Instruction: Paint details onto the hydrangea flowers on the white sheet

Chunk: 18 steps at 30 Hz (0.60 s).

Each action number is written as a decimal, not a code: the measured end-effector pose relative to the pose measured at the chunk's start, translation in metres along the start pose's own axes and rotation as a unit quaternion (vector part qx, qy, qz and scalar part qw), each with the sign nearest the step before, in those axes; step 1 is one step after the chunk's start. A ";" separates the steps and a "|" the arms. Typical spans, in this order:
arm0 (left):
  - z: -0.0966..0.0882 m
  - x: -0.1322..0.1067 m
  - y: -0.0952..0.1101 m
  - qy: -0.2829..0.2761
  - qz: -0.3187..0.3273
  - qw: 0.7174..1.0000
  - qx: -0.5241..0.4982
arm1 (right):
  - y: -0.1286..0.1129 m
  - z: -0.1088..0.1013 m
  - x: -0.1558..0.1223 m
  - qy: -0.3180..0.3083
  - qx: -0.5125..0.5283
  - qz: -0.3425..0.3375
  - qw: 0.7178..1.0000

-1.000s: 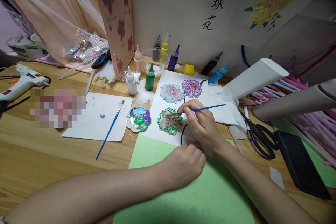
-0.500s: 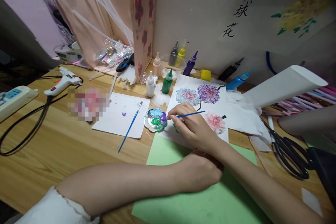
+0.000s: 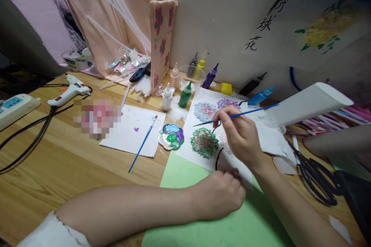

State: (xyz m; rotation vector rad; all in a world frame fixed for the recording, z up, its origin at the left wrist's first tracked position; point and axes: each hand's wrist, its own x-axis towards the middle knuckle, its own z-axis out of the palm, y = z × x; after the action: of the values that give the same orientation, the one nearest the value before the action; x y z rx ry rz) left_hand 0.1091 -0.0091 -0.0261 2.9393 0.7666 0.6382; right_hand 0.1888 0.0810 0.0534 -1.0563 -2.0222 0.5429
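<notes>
My right hand [image 3: 240, 133] pinches a blue-handled paintbrush [image 3: 255, 110]; its dark tip points left, above a white sheet [image 3: 199, 94] with flower pictures. Below the tip is a green-edged flower [image 3: 204, 142]. A blue-pink flower [image 3: 205, 111] and a purple one [image 3: 228, 104] are farther back; a pale pink flower is partly covered by my hand. My left hand [image 3: 218, 195] is a closed fist on green paper [image 3: 185, 170], by the white sheet's near edge; what it holds, if anything, is hidden. A flower-shaped palette [image 3: 165, 141] with blue, purple and green paint lies left of the sheet.
A second paintbrush [image 3: 142, 144] lies across a white card [image 3: 121, 135]. Paint bottles, including a green one [image 3: 184, 95] and a white one [image 3: 166, 99], stand behind. A glue gun [image 3: 68, 92] is at left, black scissors [image 3: 317, 177] and a white roll [image 3: 313, 102] at right.
My right hand has moved right with the paintbrush, its tip leaving the palette and now over the flower sheet. The green-edged flower has come into view. My left fist remains in place.
</notes>
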 end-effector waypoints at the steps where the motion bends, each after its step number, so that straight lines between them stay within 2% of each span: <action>1: -0.001 0.000 0.000 -0.001 -0.001 1.000 0.004 | 0.004 -0.005 0.001 0.013 -0.009 0.015 1.000; 3: -0.002 0.001 0.000 -0.010 0.000 1.000 0.011 | 0.010 -0.012 0.001 0.006 -0.033 0.026 0.999; 5: -0.002 0.001 -0.001 -0.013 0.002 1.000 0.015 | 0.013 -0.013 -0.001 -0.005 -0.054 0.007 0.998; 8: -0.001 0.001 -0.001 -0.022 0.005 1.000 0.013 | 0.013 -0.008 -0.005 -0.009 -0.077 -0.024 0.997; 13: 0.001 0.001 0.000 -0.030 0.003 0.999 0.008 | 0.009 -0.001 -0.008 -0.049 -0.083 -0.038 0.995; 18: -0.001 0.001 0.000 -0.034 0.005 0.999 0.009 | 0.008 -0.003 -0.007 -0.024 -0.081 -0.030 0.996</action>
State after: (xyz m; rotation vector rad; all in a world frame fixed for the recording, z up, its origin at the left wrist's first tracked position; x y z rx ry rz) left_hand 0.1100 -0.0087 -0.0251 2.9654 0.7562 0.5323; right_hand 0.1978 0.0793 0.0470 -1.0839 -2.1628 0.3814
